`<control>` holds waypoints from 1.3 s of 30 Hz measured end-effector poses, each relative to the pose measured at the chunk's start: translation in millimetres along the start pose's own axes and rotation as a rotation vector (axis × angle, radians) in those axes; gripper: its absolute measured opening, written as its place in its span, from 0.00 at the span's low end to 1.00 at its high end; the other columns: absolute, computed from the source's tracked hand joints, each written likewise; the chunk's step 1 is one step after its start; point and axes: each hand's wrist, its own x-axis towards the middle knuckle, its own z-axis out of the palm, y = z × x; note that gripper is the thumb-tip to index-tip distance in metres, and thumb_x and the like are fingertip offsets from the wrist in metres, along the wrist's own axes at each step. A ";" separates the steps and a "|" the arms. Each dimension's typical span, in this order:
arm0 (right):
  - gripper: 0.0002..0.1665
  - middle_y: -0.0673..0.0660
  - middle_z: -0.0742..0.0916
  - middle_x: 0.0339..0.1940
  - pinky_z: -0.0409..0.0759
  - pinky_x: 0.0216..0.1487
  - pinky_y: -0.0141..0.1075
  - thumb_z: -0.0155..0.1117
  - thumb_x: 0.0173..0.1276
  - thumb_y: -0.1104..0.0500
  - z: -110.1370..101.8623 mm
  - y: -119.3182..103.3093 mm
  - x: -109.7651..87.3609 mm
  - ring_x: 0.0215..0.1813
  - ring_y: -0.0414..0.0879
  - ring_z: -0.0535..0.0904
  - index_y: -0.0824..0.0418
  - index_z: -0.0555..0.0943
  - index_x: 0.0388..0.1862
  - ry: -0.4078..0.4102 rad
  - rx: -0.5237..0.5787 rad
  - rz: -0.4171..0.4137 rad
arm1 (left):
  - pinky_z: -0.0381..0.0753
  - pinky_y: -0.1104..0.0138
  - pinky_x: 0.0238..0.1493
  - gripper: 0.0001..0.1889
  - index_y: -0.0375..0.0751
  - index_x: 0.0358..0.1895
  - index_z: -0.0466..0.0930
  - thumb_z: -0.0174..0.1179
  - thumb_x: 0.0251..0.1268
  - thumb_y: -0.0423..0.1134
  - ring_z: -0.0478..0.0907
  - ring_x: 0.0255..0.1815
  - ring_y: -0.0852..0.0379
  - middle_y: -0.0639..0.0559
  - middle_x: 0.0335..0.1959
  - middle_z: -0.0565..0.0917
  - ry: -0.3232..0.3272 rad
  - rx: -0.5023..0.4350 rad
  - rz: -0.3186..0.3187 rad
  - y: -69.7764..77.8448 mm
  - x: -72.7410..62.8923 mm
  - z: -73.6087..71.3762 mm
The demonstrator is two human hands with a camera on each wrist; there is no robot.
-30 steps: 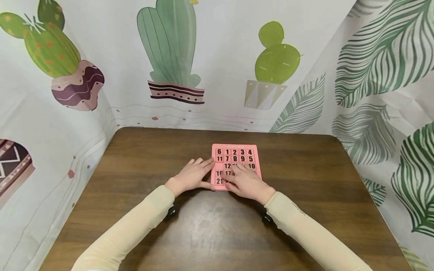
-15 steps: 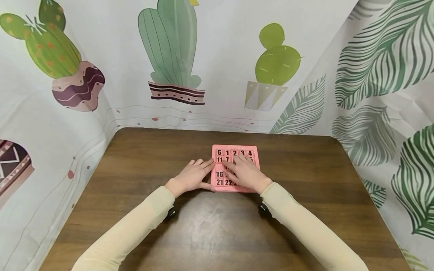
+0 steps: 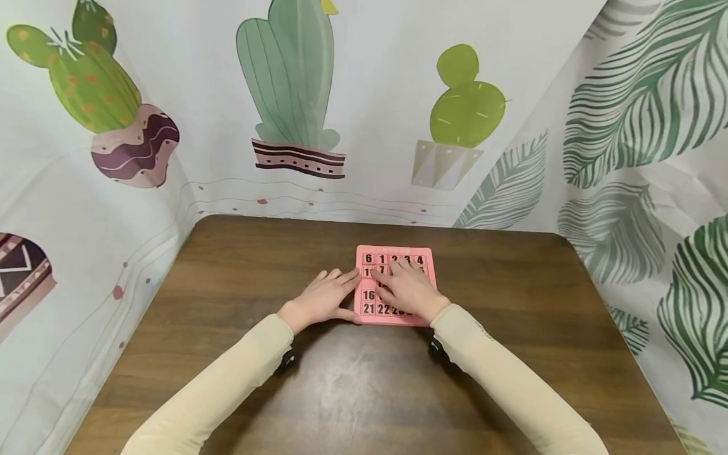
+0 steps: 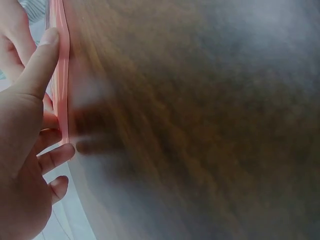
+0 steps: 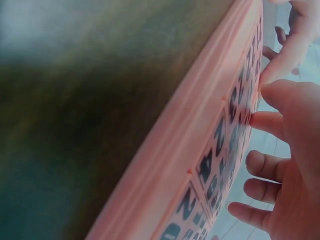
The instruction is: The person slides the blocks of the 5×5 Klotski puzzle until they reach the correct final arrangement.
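A pink sliding number puzzle (image 3: pixel 370 302) with black-numbered square tiles lies flat on the table. My left hand (image 3: pixel 320 297) rests along its left side, fingertips at the edge and thumb at the near left corner. In the left wrist view that thumb (image 4: pixel 44 60) lies straight against the pink side wall. Over the tiles is my right hand (image 3: pixel 411 291), fingers spread and slightly bent. In the right wrist view its index fingertip (image 5: pixel 254 119) touches the tile face, while the other fingers stand off it. Tiles in the middle and right are hidden under this hand.
The brown wooden table (image 3: pixel 341 392) extends around the puzzle on all sides. Behind it hangs a white cloth (image 3: pixel 375 76) printed with cacti and leaves. A small black device (image 3: pixel 287 360) sits under the left wrist.
My right hand has moved away from me, from the lower rows to the upper and middle tiles. The left hand has kept its place at the puzzle's left edge.
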 end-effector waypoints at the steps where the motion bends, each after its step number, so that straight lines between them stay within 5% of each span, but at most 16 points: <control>1: 0.29 0.68 0.82 0.63 0.65 0.72 0.64 0.56 0.81 0.43 0.1 -0.3 -0.9 0.71 0.66 0.73 0.50 0.78 0.75 0.009 -0.007 -0.012 | 0.69 0.49 0.63 0.56 0.39 0.80 0.64 0.64 0.57 0.74 0.70 0.66 0.46 0.44 0.81 0.65 0.001 -0.002 -0.001 -0.1 -0.1 -0.4; 9: 0.28 0.68 0.82 0.61 0.65 0.73 0.63 0.56 0.81 0.44 0.8 -7.2 -10.4 0.72 0.71 0.71 0.50 0.79 0.74 0.019 -0.031 -0.042 | 0.69 0.49 0.63 0.56 0.38 0.80 0.63 0.64 0.57 0.74 0.70 0.66 0.45 0.43 0.81 0.64 0.001 -0.004 0.002 0.4 -1.8 -5.0; 20: 0.24 0.60 0.83 0.49 0.70 0.70 0.59 0.57 0.80 0.45 -2.9 -7.3 -12.2 0.60 0.60 0.77 0.50 0.83 0.69 0.044 -0.026 -0.091 | 0.69 0.48 0.63 0.56 0.38 0.81 0.63 0.64 0.57 0.74 0.70 0.66 0.45 0.43 0.81 0.64 0.010 -0.004 0.006 -0.2 -2.3 -3.0; 27: 0.29 0.65 0.84 0.56 0.68 0.71 0.60 0.57 0.81 0.46 -4.1 3.1 4.8 0.67 0.64 0.76 0.55 0.77 0.75 0.054 0.023 -0.028 | 0.70 0.50 0.61 0.56 0.38 0.80 0.64 0.64 0.57 0.73 0.70 0.65 0.46 0.43 0.81 0.64 0.007 -0.008 0.011 -1.4 -2.0 -3.4; 32: 0.30 0.63 0.84 0.52 0.73 0.65 0.57 0.55 0.82 0.45 -3.7 7.0 18.4 0.56 0.58 0.76 0.54 0.75 0.77 0.015 0.000 0.014 | 0.69 0.49 0.63 0.56 0.38 0.81 0.63 0.64 0.58 0.73 0.70 0.66 0.45 0.44 0.82 0.64 -0.008 -0.016 0.002 -0.4 -2.5 -3.5; 39: 0.31 0.65 0.81 0.66 0.66 0.72 0.60 0.54 0.82 0.43 -5.9 4.1 23.7 0.68 0.62 0.74 0.51 0.74 0.78 -0.053 0.010 0.045 | 0.69 0.48 0.64 0.56 0.38 0.81 0.63 0.64 0.57 0.73 0.69 0.67 0.45 0.44 0.81 0.64 -0.003 -0.025 -0.001 0.0 -2.6 -2.7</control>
